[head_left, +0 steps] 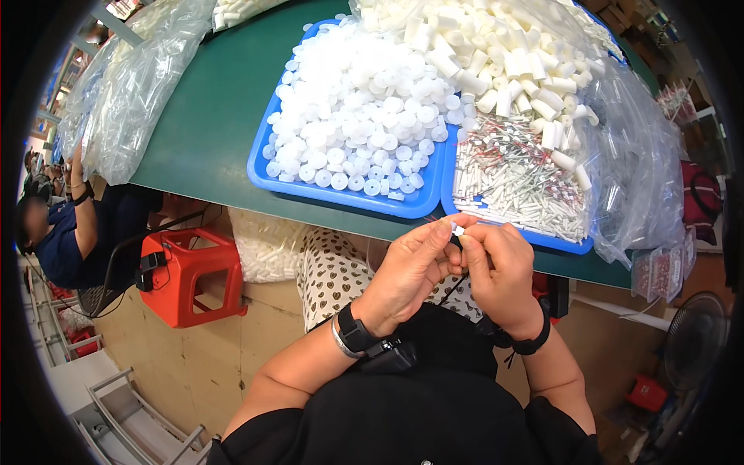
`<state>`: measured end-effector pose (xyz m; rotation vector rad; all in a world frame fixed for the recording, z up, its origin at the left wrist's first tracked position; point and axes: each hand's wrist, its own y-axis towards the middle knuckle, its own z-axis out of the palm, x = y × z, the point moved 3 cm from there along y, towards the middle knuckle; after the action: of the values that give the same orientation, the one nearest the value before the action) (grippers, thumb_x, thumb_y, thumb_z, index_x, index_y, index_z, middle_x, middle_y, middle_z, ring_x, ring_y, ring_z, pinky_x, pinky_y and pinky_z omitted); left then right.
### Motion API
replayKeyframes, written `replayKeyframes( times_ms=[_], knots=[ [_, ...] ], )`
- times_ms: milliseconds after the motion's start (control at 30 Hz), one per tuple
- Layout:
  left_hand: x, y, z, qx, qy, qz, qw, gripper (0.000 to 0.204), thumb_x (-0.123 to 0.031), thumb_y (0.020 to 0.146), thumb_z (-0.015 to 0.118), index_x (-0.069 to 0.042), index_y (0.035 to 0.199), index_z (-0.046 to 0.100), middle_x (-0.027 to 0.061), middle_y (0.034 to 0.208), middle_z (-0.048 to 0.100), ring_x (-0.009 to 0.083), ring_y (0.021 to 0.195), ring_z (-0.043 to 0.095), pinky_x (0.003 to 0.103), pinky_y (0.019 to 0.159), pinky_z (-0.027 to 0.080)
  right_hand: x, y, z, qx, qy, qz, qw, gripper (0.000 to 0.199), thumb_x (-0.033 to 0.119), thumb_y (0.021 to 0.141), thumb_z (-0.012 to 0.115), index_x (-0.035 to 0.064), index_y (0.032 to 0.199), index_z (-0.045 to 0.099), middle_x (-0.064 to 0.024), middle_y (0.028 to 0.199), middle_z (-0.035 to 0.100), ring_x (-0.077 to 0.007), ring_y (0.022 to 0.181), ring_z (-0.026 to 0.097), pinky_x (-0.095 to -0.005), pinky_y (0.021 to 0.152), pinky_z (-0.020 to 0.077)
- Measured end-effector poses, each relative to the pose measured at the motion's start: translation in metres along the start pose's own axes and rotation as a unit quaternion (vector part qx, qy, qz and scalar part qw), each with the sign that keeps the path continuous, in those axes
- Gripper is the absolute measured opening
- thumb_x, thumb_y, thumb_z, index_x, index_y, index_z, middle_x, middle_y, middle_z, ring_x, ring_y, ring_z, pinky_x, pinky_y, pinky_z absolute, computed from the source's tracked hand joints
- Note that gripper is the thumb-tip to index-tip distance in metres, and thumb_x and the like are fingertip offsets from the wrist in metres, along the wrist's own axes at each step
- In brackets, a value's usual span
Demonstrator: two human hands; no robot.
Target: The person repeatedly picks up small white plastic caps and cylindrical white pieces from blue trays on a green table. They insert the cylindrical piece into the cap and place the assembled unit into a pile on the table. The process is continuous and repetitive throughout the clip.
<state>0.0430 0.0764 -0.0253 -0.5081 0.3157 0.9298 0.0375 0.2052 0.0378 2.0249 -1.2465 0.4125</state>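
Observation:
My left hand (409,273) and my right hand (500,267) meet in front of the table's near edge, just below the right-hand tray. Both are closed in a pinch, fingertips almost touching. Between them shows a small white piece (458,230), its exact kind too small to make out. Right beyond my fingers, a blue tray (447,190) carries a heap of thin white sticks with red wires (519,174). To its left, another blue tray (349,200) is piled with translucent white discs (364,116).
White foam-like tubes (535,70) spill from a clear plastic bag (632,155) behind the sticks. Another plastic bag (143,93) lies on the green table (209,132) at far left. A red stool (190,275), a seated person (85,232) and a black fan (695,341) surround me.

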Motion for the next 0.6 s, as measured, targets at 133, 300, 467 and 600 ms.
replayKeyframes(
  times_ms=[133, 300, 467, 600],
  knots=[
    [0.000, 0.001, 0.000, -0.014, -0.019, -0.001, 1.000, 0.047, -0.032, 0.101, 0.053, 0.005, 0.129, 0.052, 0.0036, 0.092, 0.061, 0.0098, 0.082, 0.056, 0.026, 0.078, 0.048, -0.004, -0.003, 0.005, -0.008, 0.047, 0.039, 0.998, 0.006, 0.004, 0.091, 0.061, 0.0028, 0.085, 0.061, -0.0051, 0.064, 0.061, -0.0191, 0.054, 0.056, -0.0325, 0.057, 0.0409],
    [-0.002, -0.002, -0.002, -0.006, -0.016, 0.023, 1.000, 0.043, -0.030, 0.100, 0.056, 0.003, 0.128, 0.053, 0.0047, 0.091, 0.063, 0.0102, 0.080, 0.058, 0.026, 0.075, 0.050, -0.004, -0.003, 0.008, 0.045, 0.251, 0.214, 0.943, 0.010, 0.007, 0.094, 0.060, -0.0011, 0.088, 0.061, -0.0065, 0.067, 0.062, -0.0143, 0.060, 0.060, -0.0300, 0.061, 0.0477],
    [-0.013, -0.006, -0.008, -0.076, 0.095, 0.059, 0.991, 0.039, -0.029, 0.101, 0.055, 0.001, 0.126, 0.055, 0.0085, 0.097, 0.066, 0.0118, 0.079, 0.061, 0.026, 0.074, 0.052, -0.011, 0.011, 0.001, 0.097, 0.185, 0.169, 0.963, 0.013, 0.009, 0.095, 0.059, -0.0010, 0.089, 0.063, -0.0078, 0.073, 0.064, -0.0175, 0.063, 0.062, -0.0315, 0.061, 0.0491],
    [-0.017, -0.010, -0.006, -0.111, 0.067, 0.066, 0.989, 0.037, -0.028, 0.102, 0.053, 0.001, 0.125, 0.055, 0.0119, 0.103, 0.067, 0.0133, 0.086, 0.064, 0.025, 0.074, 0.053, -0.036, 0.045, -0.008, 0.028, -0.049, 0.080, 0.995, 0.014, 0.013, 0.093, 0.061, 0.0000, 0.094, 0.065, -0.0131, 0.080, 0.066, -0.0306, 0.068, 0.064, -0.0356, 0.061, 0.0494]
  ],
)
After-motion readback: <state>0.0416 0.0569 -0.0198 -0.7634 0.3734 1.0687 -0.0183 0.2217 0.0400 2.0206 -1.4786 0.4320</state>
